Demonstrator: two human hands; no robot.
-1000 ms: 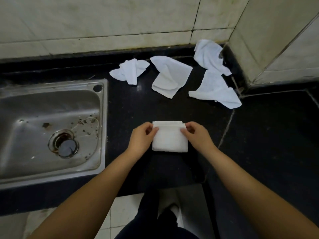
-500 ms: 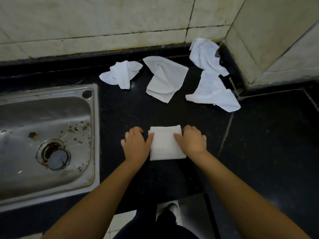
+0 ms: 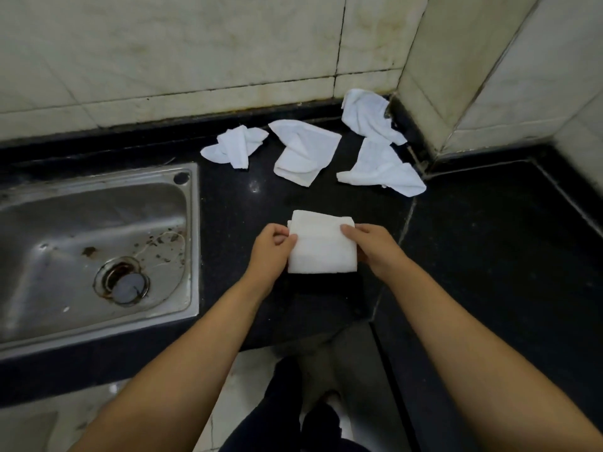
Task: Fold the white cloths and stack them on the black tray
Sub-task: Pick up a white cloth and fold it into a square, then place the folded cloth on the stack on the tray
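A folded white cloth (image 3: pixel 321 244) lies on the black counter near its front edge. My left hand (image 3: pixel 272 251) pinches its left edge, and my right hand (image 3: pixel 372 244) grips its right edge with the thumb on top. Several crumpled white cloths lie further back: one at the left (image 3: pixel 235 146), one in the middle (image 3: pixel 301 153), one in the corner (image 3: pixel 367 114) and one below it (image 3: pixel 383 171). No black tray is visible.
A steel sink (image 3: pixel 91 243) with a drain is set into the counter (image 3: pixel 489 256) at the left. Tiled walls close the back and the right corner. Below the counter edge I see floor tiles and dark-clothed legs.
The head view shifted. My hands went from pressing flat on the cloth's sides to pinching its edges, and the cloth looks slightly lifted and thicker.
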